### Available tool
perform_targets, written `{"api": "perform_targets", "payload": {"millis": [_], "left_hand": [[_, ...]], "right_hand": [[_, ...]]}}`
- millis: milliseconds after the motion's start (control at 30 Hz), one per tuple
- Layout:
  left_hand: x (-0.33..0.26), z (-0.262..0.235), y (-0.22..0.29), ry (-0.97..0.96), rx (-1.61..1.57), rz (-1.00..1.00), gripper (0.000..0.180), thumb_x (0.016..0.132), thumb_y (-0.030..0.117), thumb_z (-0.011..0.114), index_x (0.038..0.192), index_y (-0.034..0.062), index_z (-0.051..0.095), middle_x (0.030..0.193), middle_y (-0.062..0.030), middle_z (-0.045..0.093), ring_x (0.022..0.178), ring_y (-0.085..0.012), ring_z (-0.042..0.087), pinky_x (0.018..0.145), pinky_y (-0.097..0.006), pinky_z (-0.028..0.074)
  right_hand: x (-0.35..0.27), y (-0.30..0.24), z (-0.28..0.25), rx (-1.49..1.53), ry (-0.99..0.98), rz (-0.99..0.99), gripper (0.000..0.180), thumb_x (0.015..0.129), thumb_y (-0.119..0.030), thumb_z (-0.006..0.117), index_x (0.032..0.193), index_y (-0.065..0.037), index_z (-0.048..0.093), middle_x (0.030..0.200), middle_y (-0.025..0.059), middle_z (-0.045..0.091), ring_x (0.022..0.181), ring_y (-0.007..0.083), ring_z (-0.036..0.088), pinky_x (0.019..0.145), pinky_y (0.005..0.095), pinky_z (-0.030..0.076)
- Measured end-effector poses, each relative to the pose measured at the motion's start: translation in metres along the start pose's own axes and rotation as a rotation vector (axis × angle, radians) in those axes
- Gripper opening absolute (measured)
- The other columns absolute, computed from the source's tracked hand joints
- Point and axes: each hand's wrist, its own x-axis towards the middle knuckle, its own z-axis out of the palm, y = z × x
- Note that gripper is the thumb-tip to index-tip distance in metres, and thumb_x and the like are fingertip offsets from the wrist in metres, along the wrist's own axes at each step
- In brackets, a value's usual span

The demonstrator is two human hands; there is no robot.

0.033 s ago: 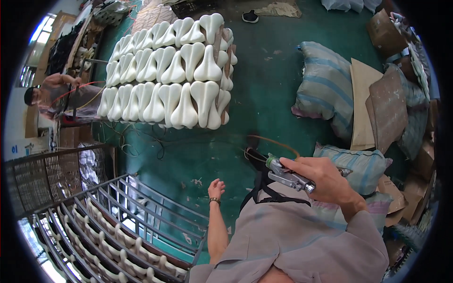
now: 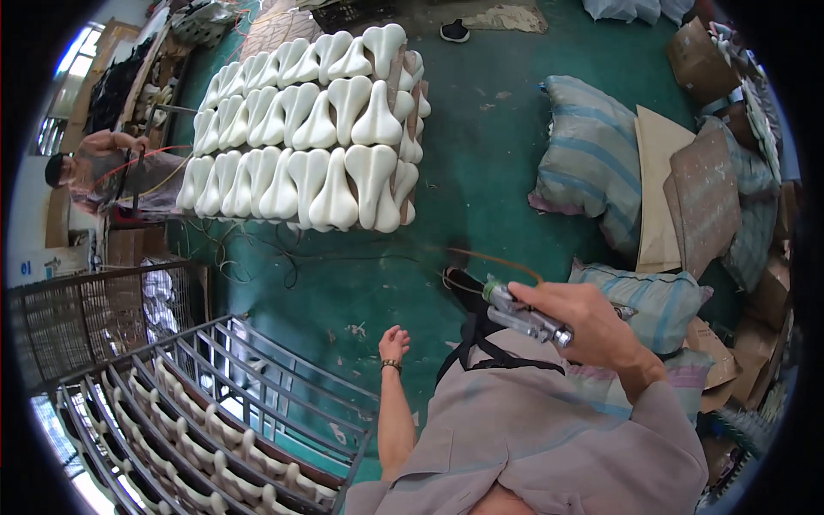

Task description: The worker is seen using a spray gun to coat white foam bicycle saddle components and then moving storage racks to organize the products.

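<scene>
My right hand (image 2: 592,322) is closed round a silver spray gun (image 2: 525,319) with a green part at its front, held in front of my body. An orange hose (image 2: 506,258) curves near the gun. My left hand (image 2: 394,344) hangs low over the floor, fingers loosely curled and apart from anything; a band circles its wrist. Beyond it stand white saddle-shaped foam pieces (image 2: 330,190), like bicycle seats, upright in three rows. Neither hand touches them.
A metal rack (image 2: 283,390) at lower left carries rows of cream pieces (image 2: 215,468). Striped sacks (image 2: 592,154), boards (image 2: 704,193) and cartons (image 2: 702,60) lie at right. Thin hoses (image 2: 292,268) trail over the green floor (image 2: 481,163). Another person (image 2: 112,172) stands at far left.
The spray gun has shifted slightly and is blurred. The person at far left has moved a little. My left hand stays in place.
</scene>
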Motion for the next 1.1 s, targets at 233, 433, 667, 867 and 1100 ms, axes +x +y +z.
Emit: {"api": "perform_targets", "payload": {"millis": [233,433,667,867,1100], "left_hand": [[-0.074,0.014,-0.167,-0.022,0.036,-0.286,0.033,0.102,0.015,0.063,0.135,0.0125,0.064,0.106,-0.0069,0.077,0.084,-0.018,0.074,0.064,-0.036,0.059],[-0.164,0.012,-0.275,-0.015,-0.016,-0.338,0.017,0.098,0.01,0.067,0.112,0.0133,0.075,0.09,-0.0039,0.074,0.072,-0.0186,0.069,0.057,-0.036,0.054],[-0.204,0.025,-0.284,-0.062,0.043,-0.327,0.021,0.099,0.013,0.068,0.12,0.0117,0.072,0.096,-0.0062,0.075,0.078,-0.0193,0.07,0.061,-0.036,0.056],[-0.205,0.068,-0.228,-0.056,0.132,-0.228,0.026,0.1,0.015,0.068,0.126,0.0103,0.069,0.102,-0.0082,0.075,0.084,-0.0199,0.072,0.064,-0.037,0.058],[-0.191,0.134,-0.116,-0.133,0.457,0.017,0.039,0.102,0.023,0.068,0.138,0.0084,0.062,0.119,-0.0136,0.074,0.098,-0.0249,0.074,0.074,-0.039,0.061]], "right_hand": [[-0.139,0.036,0.049,0.222,0.441,0.2,0.053,0.086,-0.001,0.076,0.138,-0.001,0.066,0.108,0.0187,0.072,0.085,0.03,0.07,0.078,0.036,0.055],[-0.295,0.124,0.072,0.274,0.705,0.775,0.039,0.096,-0.031,0.077,0.122,-0.003,0.07,0.075,0.0053,0.067,0.068,0.0147,0.063,0.063,0.0314,0.051],[-0.462,0.285,0.153,0.829,1.17,1.133,0.024,0.098,-0.022,0.071,0.086,-0.003,0.062,0.063,0.0043,0.058,0.049,0.0172,0.059,0.049,0.0361,0.056],[-0.607,0.383,0.168,1.168,1.738,1.233,0.002,0.085,0.001,0.063,0.087,0.0,0.064,0.062,0.0065,0.059,0.046,0.0182,0.058,0.042,0.0375,0.053],[-0.8,0.506,0.085,0.664,1.994,1.398,0.006,0.08,0.003,0.059,0.075,-0.001,0.059,0.06,0.0124,0.058,0.047,0.0262,0.059,0.043,0.0416,0.047]]}}
